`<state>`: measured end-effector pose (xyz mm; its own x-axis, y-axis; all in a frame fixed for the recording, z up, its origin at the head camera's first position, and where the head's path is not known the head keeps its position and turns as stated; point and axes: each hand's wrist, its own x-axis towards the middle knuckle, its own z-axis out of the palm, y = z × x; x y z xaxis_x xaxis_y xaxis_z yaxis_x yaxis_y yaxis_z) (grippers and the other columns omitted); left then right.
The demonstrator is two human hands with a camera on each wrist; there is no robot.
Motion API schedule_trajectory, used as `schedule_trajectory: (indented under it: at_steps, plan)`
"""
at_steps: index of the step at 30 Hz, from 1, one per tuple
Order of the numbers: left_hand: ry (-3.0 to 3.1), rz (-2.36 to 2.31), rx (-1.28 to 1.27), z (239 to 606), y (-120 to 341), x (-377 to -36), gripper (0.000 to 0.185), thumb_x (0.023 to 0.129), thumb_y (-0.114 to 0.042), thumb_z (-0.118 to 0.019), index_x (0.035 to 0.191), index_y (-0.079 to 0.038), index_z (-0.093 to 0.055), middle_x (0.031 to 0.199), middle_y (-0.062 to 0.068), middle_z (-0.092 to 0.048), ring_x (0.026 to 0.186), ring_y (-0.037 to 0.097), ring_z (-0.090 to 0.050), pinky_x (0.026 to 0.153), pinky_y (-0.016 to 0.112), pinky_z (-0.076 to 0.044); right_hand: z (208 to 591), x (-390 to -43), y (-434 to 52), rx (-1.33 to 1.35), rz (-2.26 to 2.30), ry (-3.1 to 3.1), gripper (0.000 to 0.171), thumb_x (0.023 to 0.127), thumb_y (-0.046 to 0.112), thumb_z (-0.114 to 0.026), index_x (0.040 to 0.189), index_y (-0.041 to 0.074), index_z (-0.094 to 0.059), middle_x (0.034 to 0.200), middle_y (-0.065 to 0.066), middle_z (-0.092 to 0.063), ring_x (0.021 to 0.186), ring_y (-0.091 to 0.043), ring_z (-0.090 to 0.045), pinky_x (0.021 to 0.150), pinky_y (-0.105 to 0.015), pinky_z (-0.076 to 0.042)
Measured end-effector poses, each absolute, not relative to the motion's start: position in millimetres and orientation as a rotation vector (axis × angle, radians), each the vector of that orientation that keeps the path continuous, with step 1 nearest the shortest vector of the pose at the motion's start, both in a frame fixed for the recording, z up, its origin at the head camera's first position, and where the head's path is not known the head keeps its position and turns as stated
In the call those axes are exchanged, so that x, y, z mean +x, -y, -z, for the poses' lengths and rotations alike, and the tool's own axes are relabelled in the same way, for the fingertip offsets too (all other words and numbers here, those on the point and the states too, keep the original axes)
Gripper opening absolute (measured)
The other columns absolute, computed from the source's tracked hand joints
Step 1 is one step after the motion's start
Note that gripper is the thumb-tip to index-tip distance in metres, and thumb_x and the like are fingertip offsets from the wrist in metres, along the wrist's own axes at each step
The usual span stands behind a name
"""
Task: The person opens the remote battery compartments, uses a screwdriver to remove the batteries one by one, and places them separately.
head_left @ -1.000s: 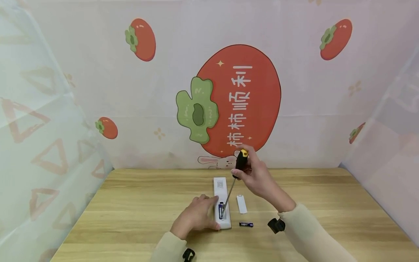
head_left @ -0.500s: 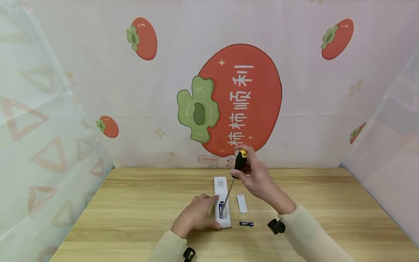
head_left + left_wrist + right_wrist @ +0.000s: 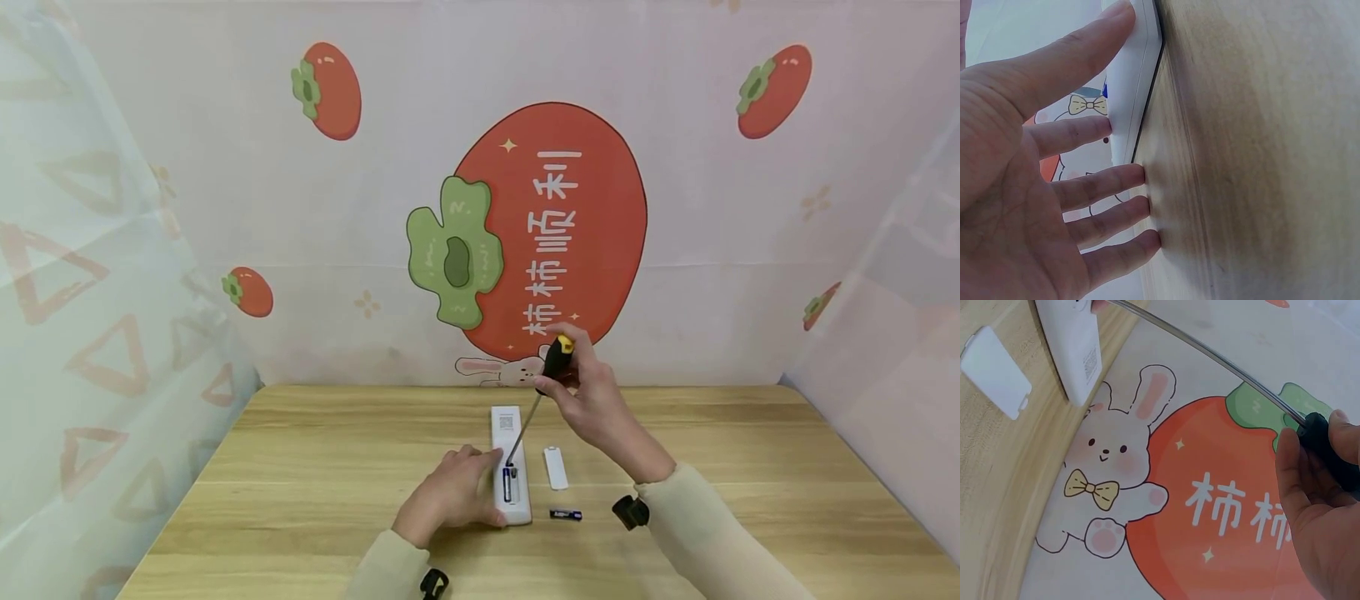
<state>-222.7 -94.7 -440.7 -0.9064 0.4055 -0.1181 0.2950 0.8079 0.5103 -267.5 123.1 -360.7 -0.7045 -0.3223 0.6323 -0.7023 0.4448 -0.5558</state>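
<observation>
A white remote control lies back side up on the table, its battery compartment uncovered. One dark blue battery sits in the compartment's left side. My left hand steadies the remote from the left, thumb on its near end and index fingertip at its side; in the left wrist view the other fingers reach straight to the tabletop. My right hand grips the black and yellow handle of a screwdriver. Its metal shaft slants down left, the tip at the far end of the compartment. In the right wrist view the tip is hidden.
Right of the remote lies its white battery cover. Nearer to me is a loose battery on the wooden table. A printed fabric backdrop stands behind the table's far edge.
The screwdriver tip has moved from the near part of the battery compartment to its far end, with my right hand shifting slightly up and right. My left hand and the remote stay put.
</observation>
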Motion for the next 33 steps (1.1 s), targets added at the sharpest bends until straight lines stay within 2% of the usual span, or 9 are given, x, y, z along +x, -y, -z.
schedule_trajectory:
  at_steps: [12,15,24,33]
  plan:
    - [-2.775,-0.722,0.532,444.7,95.8,-225.0,0.090,0.071,-0.038,-0.093,0.148,-0.010,-0.054,0.136,0.016,-0.056,0.119,0.033,-0.051,0.099,0.054,-0.047,364.4,-277.5,-122.9,0.845,-1.175,2.318,0.073,0.087,-0.003,-0.076,0.144,0.013,-0.033,0.093,-0.010,-0.062,0.074,-0.018,-0.067,0.067,-0.036,-0.059]
    - [-2.775,-0.719,0.523,444.8,95.5,-225.3,0.090,0.071,-0.037,-0.093,0.147,-0.010,-0.054,0.136,0.016,-0.056,0.119,0.034,-0.051,0.100,0.054,-0.047,364.1,-279.1,-123.0,0.848,-1.186,2.344,0.073,0.088,-0.003,-0.075,0.144,0.016,-0.032,0.095,-0.010,-0.063,0.074,-0.018,-0.066,0.068,-0.035,-0.059]
    - [-2.768,-0.744,0.503,443.8,94.9,-224.3,0.088,0.071,-0.036,-0.094,0.147,-0.010,-0.055,0.135,0.015,-0.056,0.119,0.033,-0.051,0.099,0.055,-0.047,363.0,-280.2,-126.3,0.815,-1.177,2.343,0.072,0.090,0.002,-0.074,0.146,0.015,-0.031,0.089,-0.008,-0.060,0.073,-0.017,-0.067,0.066,-0.031,-0.058]
    - [-2.765,-0.750,0.502,443.4,94.9,-223.5,0.088,0.071,-0.035,-0.094,0.147,-0.010,-0.055,0.134,0.014,-0.056,0.118,0.033,-0.051,0.100,0.054,-0.047,363.7,-282.4,-125.4,0.831,-1.187,2.345,0.072,0.090,0.001,-0.074,0.146,0.015,-0.031,0.092,-0.010,-0.061,0.074,-0.017,-0.067,0.067,-0.031,-0.058]
